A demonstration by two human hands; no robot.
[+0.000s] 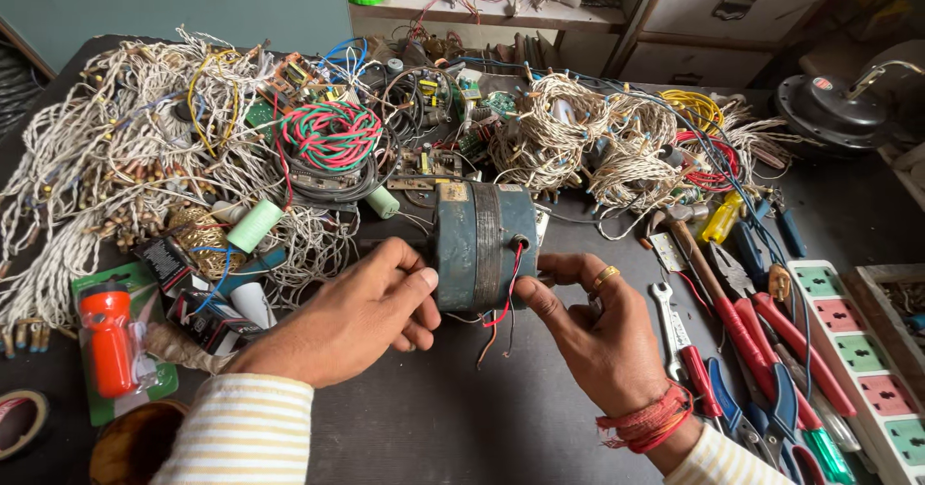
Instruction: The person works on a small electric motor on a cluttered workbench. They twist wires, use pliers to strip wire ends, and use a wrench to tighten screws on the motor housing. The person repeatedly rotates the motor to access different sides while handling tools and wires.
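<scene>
A blue-grey cylindrical electric motor (482,242) stands on its side on the dark table (453,418), with red and black wires hanging from its front. My left hand (356,316) grips its left end with thumb and fingers. My right hand (597,336), with a gold ring and red thread at the wrist, holds its right end, the index finger touching the red wire (508,288).
Heaps of white twisted wire (106,148) and a red-green coil (332,133) fill the back. Hammer, pliers, spanner and screwdrivers (747,350) lie right, beside a white power strip (858,360). An orange torch in a pack (108,340) and tape roll (19,422) sit left.
</scene>
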